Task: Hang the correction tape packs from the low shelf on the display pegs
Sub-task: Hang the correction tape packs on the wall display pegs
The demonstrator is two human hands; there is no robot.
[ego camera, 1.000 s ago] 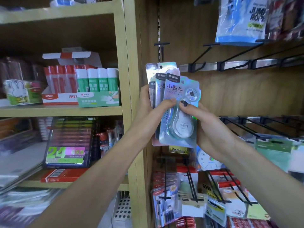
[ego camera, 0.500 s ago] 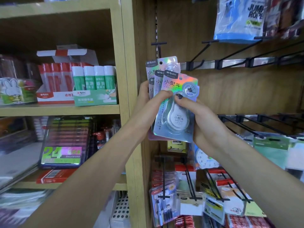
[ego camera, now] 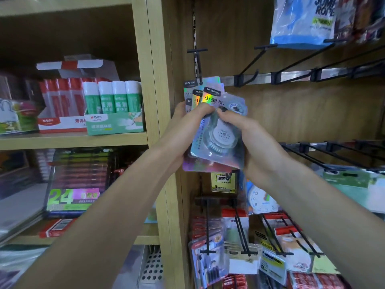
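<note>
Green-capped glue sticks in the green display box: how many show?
4, upright in a row in the green box on the left shelf: first, second, third, fourth. More may stand hidden behind this front row.

packs between hands | peg just above | glue box on shelf, left

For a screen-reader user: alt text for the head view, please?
Both hands, left hand and right hand, hold a fanned stack of correction tape packs up to a black display peg on a wooden panel, beside shelves of glue sticks.
</note>
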